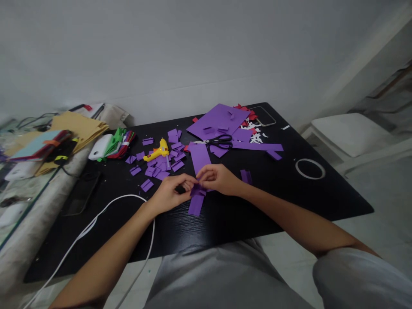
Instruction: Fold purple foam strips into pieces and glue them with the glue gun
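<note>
My left grip (pixel 172 192), right grip (pixel 219 178) | pinched on purple paper (pixel 197 191), frame centre | glue gun (pixel 163 148) (yellow), left of centre

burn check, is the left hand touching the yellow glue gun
Apart. The head view shows purple paper pieces and black tabletop between the left hand and the yellow glue gun.

Curled left grip (pixel 172 191) close beside right grip (pixel 218 178)

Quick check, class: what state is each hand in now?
Left hand: closed, pinching a small purple paper piece.
Right hand: closed, pinching the same piece.
</note>
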A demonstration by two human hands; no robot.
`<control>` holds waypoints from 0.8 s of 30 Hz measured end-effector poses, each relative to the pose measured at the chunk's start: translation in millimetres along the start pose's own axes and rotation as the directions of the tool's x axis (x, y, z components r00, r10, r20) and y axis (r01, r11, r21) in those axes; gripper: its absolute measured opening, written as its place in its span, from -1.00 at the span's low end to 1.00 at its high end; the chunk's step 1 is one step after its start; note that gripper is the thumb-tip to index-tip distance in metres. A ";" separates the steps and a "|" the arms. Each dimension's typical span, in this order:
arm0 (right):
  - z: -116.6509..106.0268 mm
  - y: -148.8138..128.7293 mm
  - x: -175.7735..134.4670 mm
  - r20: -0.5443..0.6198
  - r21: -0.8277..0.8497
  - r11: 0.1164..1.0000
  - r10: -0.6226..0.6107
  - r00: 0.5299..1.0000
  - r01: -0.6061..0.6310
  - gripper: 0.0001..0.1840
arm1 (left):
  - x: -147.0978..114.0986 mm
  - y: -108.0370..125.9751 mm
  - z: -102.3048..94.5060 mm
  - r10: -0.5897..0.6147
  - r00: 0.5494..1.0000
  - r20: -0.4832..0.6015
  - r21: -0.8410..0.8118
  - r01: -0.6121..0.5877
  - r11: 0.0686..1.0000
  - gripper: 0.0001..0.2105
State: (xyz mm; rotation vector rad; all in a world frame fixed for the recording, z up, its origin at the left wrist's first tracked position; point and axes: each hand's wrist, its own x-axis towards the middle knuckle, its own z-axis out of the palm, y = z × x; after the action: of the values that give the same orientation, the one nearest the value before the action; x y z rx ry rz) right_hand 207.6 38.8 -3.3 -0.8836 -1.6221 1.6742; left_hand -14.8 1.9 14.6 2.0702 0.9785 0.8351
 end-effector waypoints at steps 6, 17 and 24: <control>-0.4 -0.2 0.3 -0.008 0.008 1.000 -0.008 1.000 0.009 -0.72 | 0.1 0.5 -0.4 0.008 1.000 -0.012 0.001 -0.008 1.000 -0.79; -2.2 -3.4 -1.4 -0.041 -0.077 0.982 -0.175 0.984 0.171 -0.79 | 0.5 -2.6 -4.0 -0.012 1.000 -0.027 0.040 0.014 0.999 -0.78; -3.8 -16.8 -11.4 0.186 -0.414 0.740 -0.502 0.845 0.530 -0.62 | 1.6 -4.3 -5.6 -0.002 0.998 -0.057 0.090 0.007 0.996 -0.79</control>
State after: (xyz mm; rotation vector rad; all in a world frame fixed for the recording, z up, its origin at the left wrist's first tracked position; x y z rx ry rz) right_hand 217.1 32.1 13.8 -0.5023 -2.1098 0.9546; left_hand -19.9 7.0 14.7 2.1300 1.0693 0.8655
